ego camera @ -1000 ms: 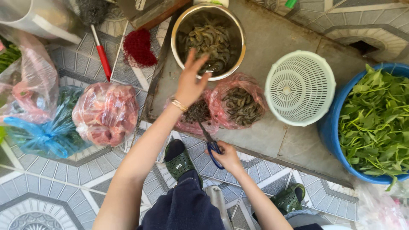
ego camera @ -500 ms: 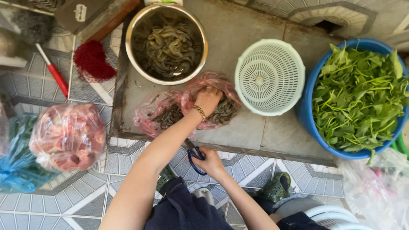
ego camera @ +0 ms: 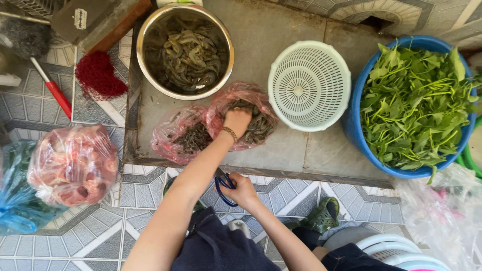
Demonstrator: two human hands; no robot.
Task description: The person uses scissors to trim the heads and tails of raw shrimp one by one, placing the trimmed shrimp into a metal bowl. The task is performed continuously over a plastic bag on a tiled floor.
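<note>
Left hand [ego camera: 237, 120] sunk in pink bag [ego camera: 246, 113] of shrimp, grip closed there; right hand [ego camera: 241, 190] clasping blue scissors [ego camera: 224, 184] low, kept ready beside slab [ego camera: 261, 45].

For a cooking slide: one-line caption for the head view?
Left hand reaches into a pink bag of shrimp; right hand holds blue-handled scissors.

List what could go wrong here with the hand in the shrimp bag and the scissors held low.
The left hand reaches into the pink bag of shrimp, which lies slack on the slab; pulling could drag it, perhaps spilling shrimp.
The right hand grips blue-handled scissors close under the left forearm, so a quick pull back might meet the blades.
The second pink bag lies near the slab's edge and could slide off.
</note>
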